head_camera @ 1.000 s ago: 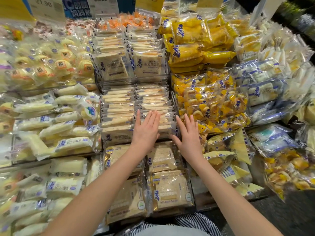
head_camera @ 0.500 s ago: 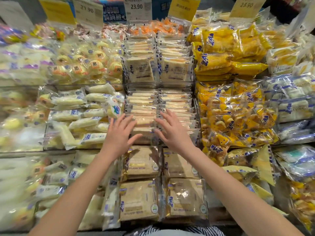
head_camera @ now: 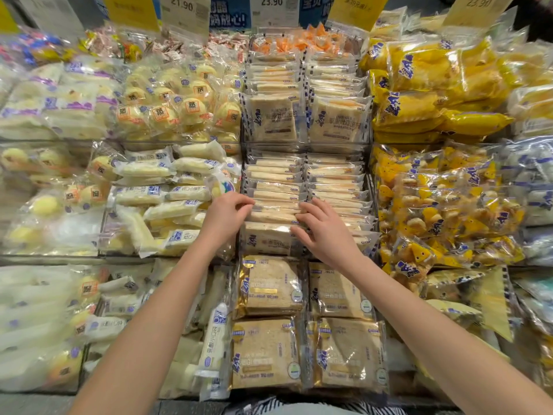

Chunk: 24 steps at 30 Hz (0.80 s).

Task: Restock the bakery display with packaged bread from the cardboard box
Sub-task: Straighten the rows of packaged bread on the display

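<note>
Packaged bread (head_camera: pixel 275 190) stands on edge in two tight columns on the middle tier of the display, straight ahead in the head view. The left hand (head_camera: pixel 227 217) curls its fingers over the left end of the front packs in the left column. The right hand (head_camera: pixel 326 232) curls its fingers over their right end, so the packs are held between both hands. The right-hand column (head_camera: pixel 338 190) sits hard against the right hand's fingers. To the left, long white rolls (head_camera: pixel 155 199) lie piled beside the left wrist. To the right, bags of small yellow pastries (head_camera: pixel 443 211) crowd close. Below, both forearms pass over flat toast packs (head_camera: pixel 269 286) lying face up. The upper tier carries more upright slices (head_camera: pixel 272 118), round buns (head_camera: pixel 179 106) and yellow bags (head_camera: pixel 419 85), with price cards (head_camera: pixel 270 7) behind. The tiers have clear front edges (head_camera: pixel 54 259). Grey floor (head_camera: pixel 30 405) and striped cloth (head_camera: pixel 299 407) show at the bottom.
</note>
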Tool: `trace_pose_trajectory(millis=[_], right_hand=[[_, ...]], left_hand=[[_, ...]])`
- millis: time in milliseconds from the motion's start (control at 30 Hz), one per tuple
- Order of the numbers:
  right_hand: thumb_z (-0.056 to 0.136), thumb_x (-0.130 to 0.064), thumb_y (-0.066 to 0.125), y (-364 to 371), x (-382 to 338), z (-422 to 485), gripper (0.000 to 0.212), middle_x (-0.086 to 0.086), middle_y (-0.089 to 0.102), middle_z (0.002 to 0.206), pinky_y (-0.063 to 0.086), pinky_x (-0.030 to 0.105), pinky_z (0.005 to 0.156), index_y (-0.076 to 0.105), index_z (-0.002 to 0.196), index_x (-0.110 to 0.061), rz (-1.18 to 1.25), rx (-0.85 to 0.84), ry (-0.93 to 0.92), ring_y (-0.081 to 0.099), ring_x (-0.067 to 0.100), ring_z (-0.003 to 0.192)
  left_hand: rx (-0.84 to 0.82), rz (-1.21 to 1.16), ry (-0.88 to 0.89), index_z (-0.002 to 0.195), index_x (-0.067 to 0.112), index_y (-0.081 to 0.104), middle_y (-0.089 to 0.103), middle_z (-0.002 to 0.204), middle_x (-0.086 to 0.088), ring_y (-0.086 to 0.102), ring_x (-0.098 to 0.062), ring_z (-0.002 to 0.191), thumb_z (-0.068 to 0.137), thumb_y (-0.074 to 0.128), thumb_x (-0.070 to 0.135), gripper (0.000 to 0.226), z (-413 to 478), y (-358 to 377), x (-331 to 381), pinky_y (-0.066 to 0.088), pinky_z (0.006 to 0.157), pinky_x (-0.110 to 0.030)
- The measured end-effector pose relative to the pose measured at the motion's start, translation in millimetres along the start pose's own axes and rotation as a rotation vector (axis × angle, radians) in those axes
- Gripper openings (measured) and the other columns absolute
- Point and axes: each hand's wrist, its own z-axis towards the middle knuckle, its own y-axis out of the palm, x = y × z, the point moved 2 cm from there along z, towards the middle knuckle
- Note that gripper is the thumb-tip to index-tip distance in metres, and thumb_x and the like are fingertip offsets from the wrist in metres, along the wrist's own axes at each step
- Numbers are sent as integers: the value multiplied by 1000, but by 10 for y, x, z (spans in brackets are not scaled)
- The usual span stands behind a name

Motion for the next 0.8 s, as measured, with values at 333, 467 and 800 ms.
trace_pose_trajectory(millis=[333, 467, 800], right_hand=[[98, -47, 43, 31, -95, 64, 47, 2, 60, 134, 20, 53, 120, 64, 127, -16, 9, 19, -34, 33, 32, 141], [96, -48, 40, 24, -130, 106, 50, 0, 58, 137, 4, 46, 121, 65, 126, -17, 4, -11, -26, 26, 29, 146], [96, -46, 41, 47, -140, 125, 48, 1, 63, 131, 6, 45, 120, 72, 115, -15, -8, 20, -17, 32, 32, 143]], left_hand=[[190, 71, 23, 106, 10, 73, 70, 101, -4, 61, -15, 91, 97, 58, 15, 18, -50, -43, -87, 44, 74, -22], [208, 67, -49, 103, 8, 72, 67, 99, -4, 58, -17, 90, 98, 55, 13, 18, 100, -291, -106, 47, 78, -30], [-89, 162, -32, 104, 19, 73, 67, 105, 5, 57, -12, 92, 96, 61, 26, 16, 128, -141, 77, 47, 79, -29]])
